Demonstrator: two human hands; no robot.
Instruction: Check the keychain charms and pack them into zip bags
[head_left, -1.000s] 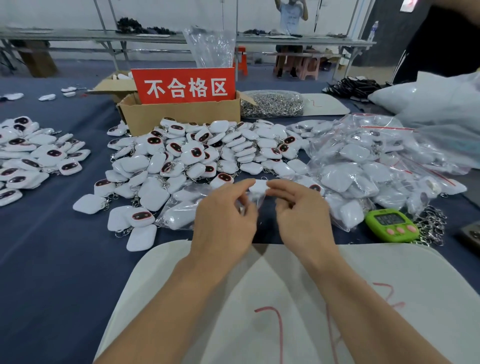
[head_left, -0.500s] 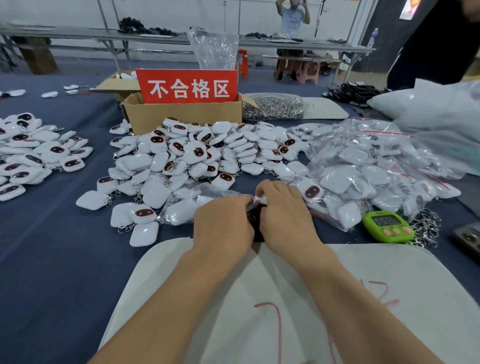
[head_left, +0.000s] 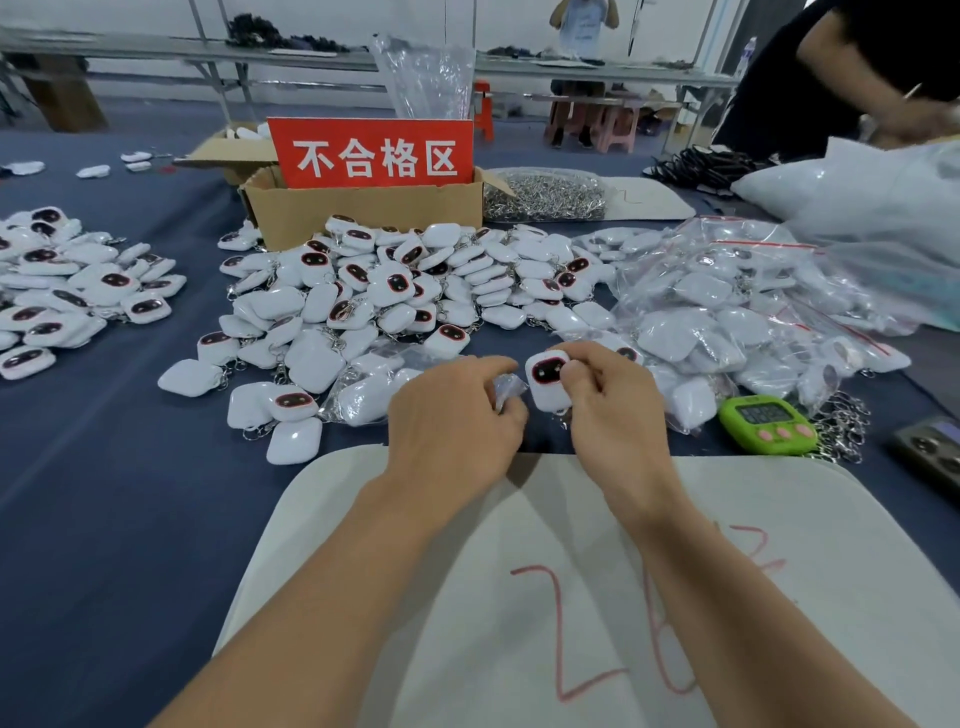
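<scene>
A white square keychain charm (head_left: 548, 382) with a dark face sits upright between the thumb and fingers of my right hand (head_left: 613, 410). Just left of it, my left hand (head_left: 452, 421) pinches a small clear zip bag (head_left: 506, 389), and the bag touches the charm's left edge. A big heap of loose white charms (head_left: 395, 291) lies right behind both hands. To the right lies a pile of charms packed in clear zip bags (head_left: 727, 322). A few bagged charms (head_left: 363, 389) lie left of my left hand.
A cardboard box (head_left: 363, 208) with a red sign stands behind the heap. Another charm pile (head_left: 67, 291) lies far left. A green timer (head_left: 769, 423) sits at right beside metal rings (head_left: 847, 426). A white mat (head_left: 779, 597) covers the near table. A person in black (head_left: 857, 67) leans in at the back right.
Both hands were pressed together over the small bag a moment ago. They have parted a little, and my right hand now holds a charm face up beside the bag.
</scene>
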